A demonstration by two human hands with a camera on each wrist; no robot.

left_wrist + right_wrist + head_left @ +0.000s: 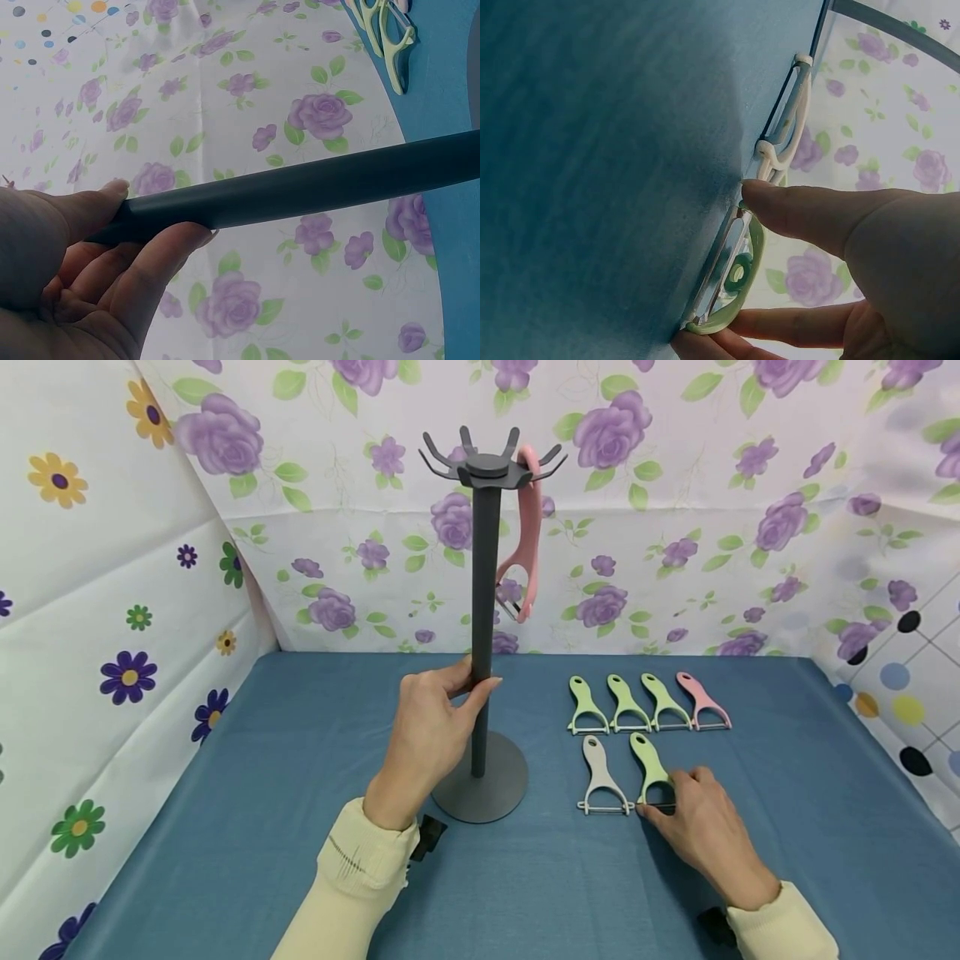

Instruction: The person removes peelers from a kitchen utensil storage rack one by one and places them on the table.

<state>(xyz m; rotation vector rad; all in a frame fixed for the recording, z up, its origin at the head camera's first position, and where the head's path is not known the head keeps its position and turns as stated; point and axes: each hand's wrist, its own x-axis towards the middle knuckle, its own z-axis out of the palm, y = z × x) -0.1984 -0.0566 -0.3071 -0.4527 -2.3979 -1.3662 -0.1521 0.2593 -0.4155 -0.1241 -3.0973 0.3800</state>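
My left hand (pixel 427 727) grips the dark grey pole of an upright hook stand (pixel 484 610) partway up. In the left wrist view, thumb and fingers close round the pole (pixel 315 181). From one hook hangs a pink peeler (pixel 529 527), blade end down. My right hand (pixel 705 827) pinches a light green peeler (pixel 647 756) by its blade end, thumb on one side and fingers on the other. The right wrist view has this green peeler (pixel 754 259) close against the cloth. A greyish-white peeler (pixel 597 762) lies just left of it.
Behind the front pair runs a row with several green peelers (pixel 622 697) and one pink peeler (pixel 701 697). The stand's round base (pixel 480 806) sits on the blue cloth (pixel 300 760). A floral sheet (pixel 337 527) hangs at the back.
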